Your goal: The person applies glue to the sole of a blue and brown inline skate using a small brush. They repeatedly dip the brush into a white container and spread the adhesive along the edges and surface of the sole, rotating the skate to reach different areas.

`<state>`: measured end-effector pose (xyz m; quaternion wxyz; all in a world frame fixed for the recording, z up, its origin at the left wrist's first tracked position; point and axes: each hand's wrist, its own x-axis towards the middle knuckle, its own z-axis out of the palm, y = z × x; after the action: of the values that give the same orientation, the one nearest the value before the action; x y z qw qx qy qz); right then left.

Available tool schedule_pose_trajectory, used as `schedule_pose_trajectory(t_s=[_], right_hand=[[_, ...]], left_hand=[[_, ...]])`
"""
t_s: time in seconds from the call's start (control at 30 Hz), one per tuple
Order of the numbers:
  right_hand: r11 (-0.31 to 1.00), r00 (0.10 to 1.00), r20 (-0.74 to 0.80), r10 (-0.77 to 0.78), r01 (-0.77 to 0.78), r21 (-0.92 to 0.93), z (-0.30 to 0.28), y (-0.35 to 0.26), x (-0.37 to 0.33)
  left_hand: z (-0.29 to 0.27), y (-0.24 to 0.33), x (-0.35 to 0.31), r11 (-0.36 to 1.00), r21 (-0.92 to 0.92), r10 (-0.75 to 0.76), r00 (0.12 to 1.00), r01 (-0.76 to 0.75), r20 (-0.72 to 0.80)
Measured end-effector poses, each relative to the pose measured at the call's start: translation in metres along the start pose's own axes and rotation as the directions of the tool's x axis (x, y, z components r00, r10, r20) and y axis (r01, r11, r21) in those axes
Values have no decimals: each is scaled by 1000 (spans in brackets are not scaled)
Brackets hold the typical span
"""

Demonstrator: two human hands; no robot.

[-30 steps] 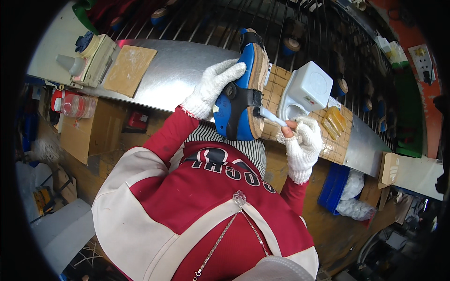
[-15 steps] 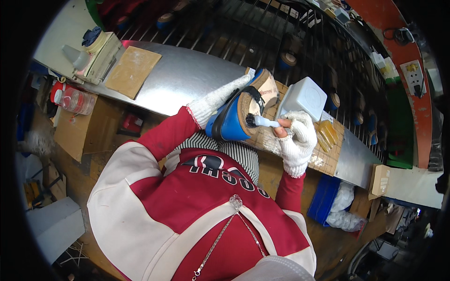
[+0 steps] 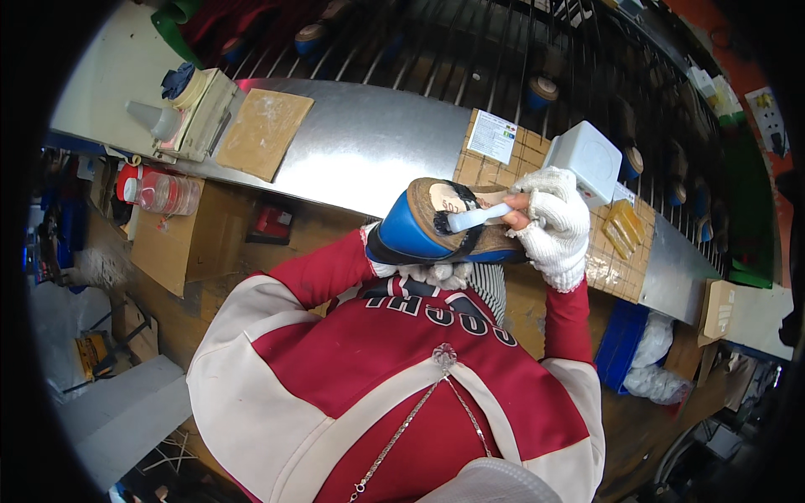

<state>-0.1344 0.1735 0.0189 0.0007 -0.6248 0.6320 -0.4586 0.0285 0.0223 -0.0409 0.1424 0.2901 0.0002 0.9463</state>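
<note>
Metal bench spans the background of the head view, with a white container toward its right. Before the wearer's jacket, near the bench edge, is a black-strapped blue shoe, tan underside up. Left hand, gloved, curls beneath it, grip partly hidden. Right hand pinches a pale brush, bristles appearing to touch the underside. Since half a second ago, the shoe's rounded end has swung leftward, presenting the underside more fully to the brush.

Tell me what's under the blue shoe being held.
Under the blue shoe, gloved fingers of the left hand show along its lower edge, with striped cloth beside them. The palm and the shoe's downward-facing side are hidden.
</note>
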Motion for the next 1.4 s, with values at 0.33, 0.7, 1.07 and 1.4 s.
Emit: schedule_pose_trajectory(t_s=[0.33, 0.7, 1.07, 1.4], right_hand=[[994, 997, 76, -20, 28, -110, -10, 7, -12], [940, 960, -47, 277, -281, -193, -33, -7, -19], [972, 988, -145, 50, -81, -220, 11, -42, -32], [765, 857, -515, 36, -355, -537, 0, 37, 39]], left_hand=[[-78, -30, -21, 553, -711, -288, 900, 435, 327], [-131, -11, 19, 268, -536, -211, 592, 800, 778], [-85, 67, -37, 875, 472, 368, 782, -109, -503], [-70, 62, -29, 860, 506, 405, 694, -67, -595]])
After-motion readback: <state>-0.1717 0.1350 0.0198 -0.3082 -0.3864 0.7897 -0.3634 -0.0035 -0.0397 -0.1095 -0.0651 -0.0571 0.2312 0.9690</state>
